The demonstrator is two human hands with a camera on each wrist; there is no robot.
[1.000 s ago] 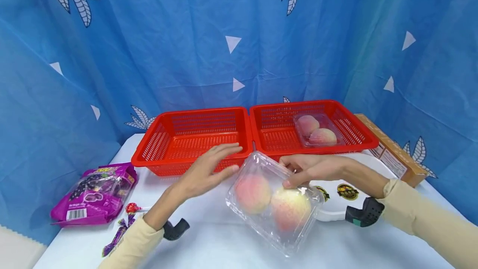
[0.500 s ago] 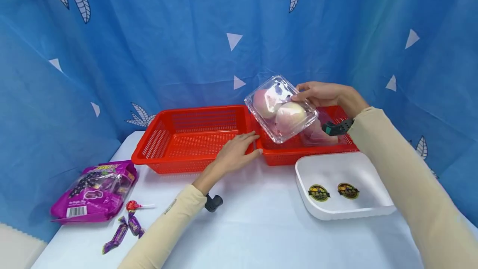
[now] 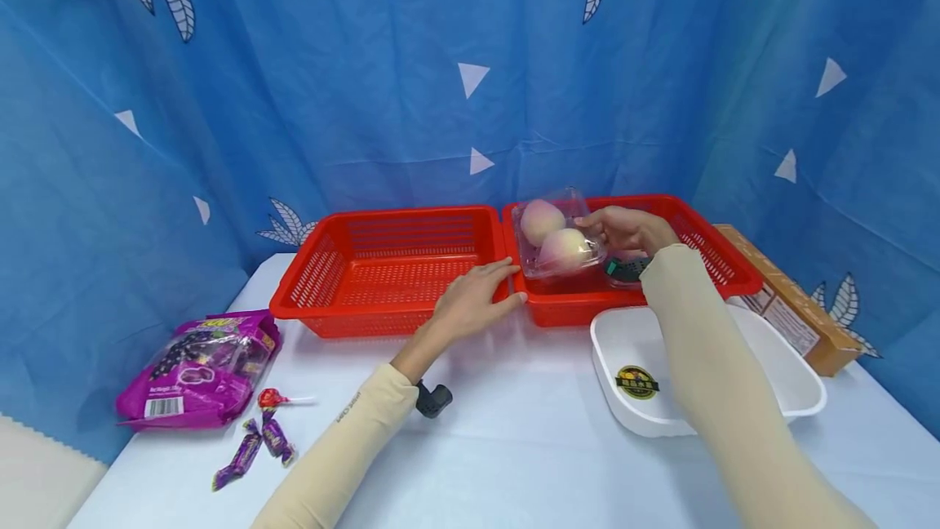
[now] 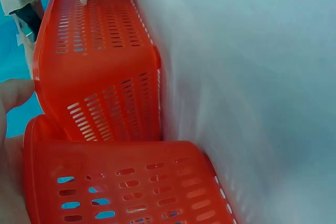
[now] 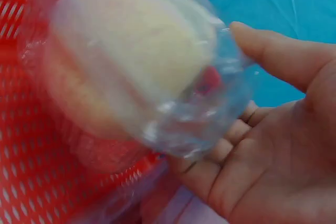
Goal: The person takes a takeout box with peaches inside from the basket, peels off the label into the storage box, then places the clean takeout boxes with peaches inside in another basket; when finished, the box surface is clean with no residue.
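My right hand [image 3: 627,227] grips one corner of a clear plastic box of peaches [image 3: 564,250], thumb on top and fingers beneath. The box is tilted and sits partly inside the right red basket [image 3: 580,315]. Blurred in the right wrist view, a peach [image 5: 131,40] shows through the plastic. Another peach box lies in the same basket, mostly hidden behind the right hand. My left hand [image 3: 473,300] rests over the adjoining rims of the right basket and the left red basket [image 3: 367,325], fingers extended. In the left wrist view its thumb [image 4: 18,93] touches a rim.
A white tub [image 3: 646,419] with gold-and-black labels stands in front of the right basket, under my right forearm. At right lies a cardboard box [image 3: 800,300]. On the left are a purple candy bag [image 3: 201,370], a red lollipop [image 3: 272,397] and wrapped candies [image 3: 246,451].
My right hand has carried the peach box from above the table up over the right basket, then lowered it into it. My left hand has moved right onto the baskets' rims.
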